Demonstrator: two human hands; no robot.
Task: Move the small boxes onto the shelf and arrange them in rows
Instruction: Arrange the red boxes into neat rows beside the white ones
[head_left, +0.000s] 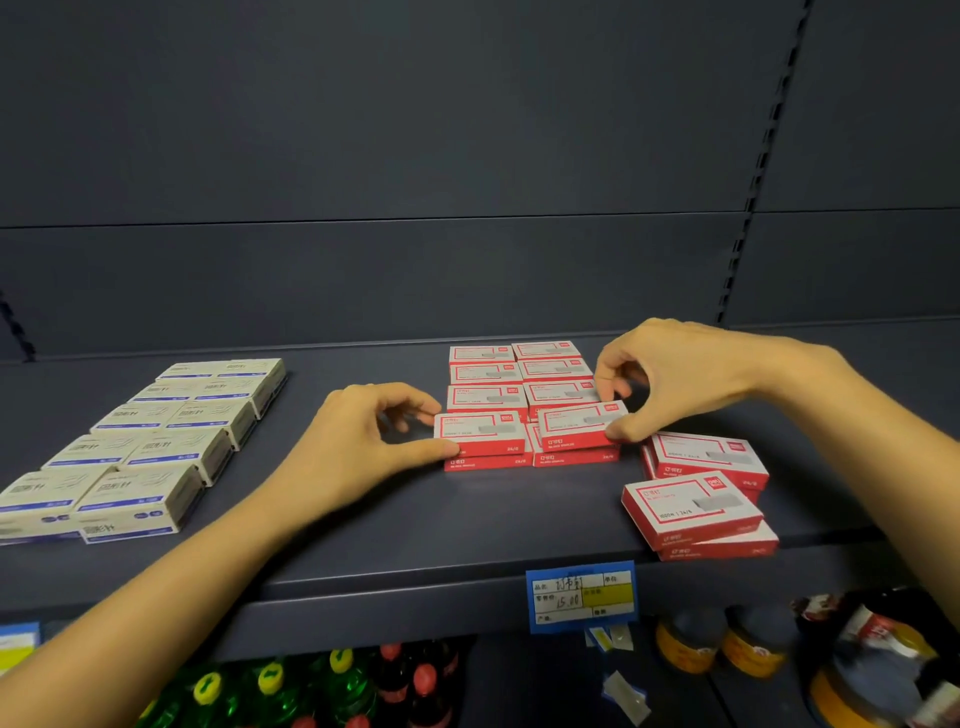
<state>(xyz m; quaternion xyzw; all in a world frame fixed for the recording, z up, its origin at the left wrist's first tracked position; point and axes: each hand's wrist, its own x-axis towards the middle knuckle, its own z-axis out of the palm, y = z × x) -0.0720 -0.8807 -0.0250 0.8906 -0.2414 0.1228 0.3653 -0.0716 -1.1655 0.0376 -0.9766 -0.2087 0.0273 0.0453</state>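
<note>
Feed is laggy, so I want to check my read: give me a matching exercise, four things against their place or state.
Things: 1 left hand; 2 right hand; 3 white boxes; 4 price label.
States: a on the shelf's front lip; b pinches the tilted red box; c two rows, left; d pinches the level red box.
Pairs: 1-d; 2-b; 3-c; 4-a.

I see three groups of boxes on the shelf. The left block runs two wide from front to back, well apart from the middle block, also two wide. At the middle block's front, my left hand pinches the left front box and my right hand pinches the right front box, each lying on another box. A loose stack lies to their right, at the shelf's front edge. A price tag hangs on that edge; bottles and jars stand below.
</note>
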